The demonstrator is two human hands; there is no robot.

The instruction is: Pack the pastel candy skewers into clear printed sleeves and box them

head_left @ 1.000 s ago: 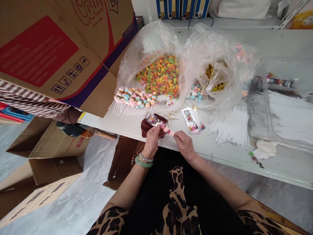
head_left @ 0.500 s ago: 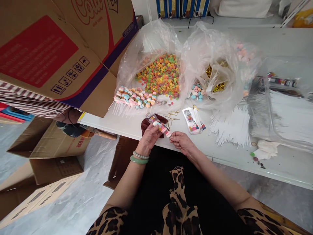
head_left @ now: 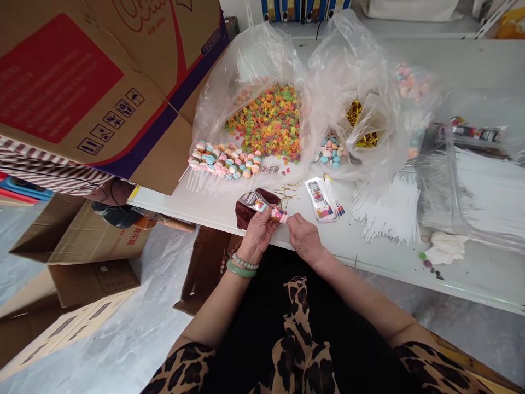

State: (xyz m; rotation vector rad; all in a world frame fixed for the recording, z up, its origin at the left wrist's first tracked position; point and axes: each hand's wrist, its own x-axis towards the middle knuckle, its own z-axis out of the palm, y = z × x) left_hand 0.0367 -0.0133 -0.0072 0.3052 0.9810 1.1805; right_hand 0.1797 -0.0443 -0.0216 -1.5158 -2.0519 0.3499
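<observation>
A candy skewer (head_left: pixel 279 214) in a clear printed wrapper, pink and pale blue, lies across the fingers of my left hand (head_left: pixel 258 235), which grips it near its middle. My right hand (head_left: pixel 305 239) is closed at the skewer's lower end, its fingertips pinching there and hiding the stick. Beneath the wrapper's top lies a dark brown cloth (head_left: pixel 245 216) at the table edge. Thin gold twist ties (head_left: pixel 289 190) are scattered just behind the hands. To their right is a stack of printed wrappers (head_left: pixel 320 198).
Finished-looking marshmallow skewers (head_left: pixel 225 160) lie before a plastic bag of ring gummies (head_left: pixel 270 120). Another bag (head_left: pixel 353 65) holds gold ties. White sticks (head_left: pixel 388 210) lie beside a clear bin (head_left: pixel 455 191). A large carton (head_left: pixel 123 82) stands at left; crumpled tissue (head_left: pixel 446 248) is at right.
Both hands have shifted slightly right, and the skewer has turned a little in my left hand. My right fingers have curled in more closely at its lower end.
</observation>
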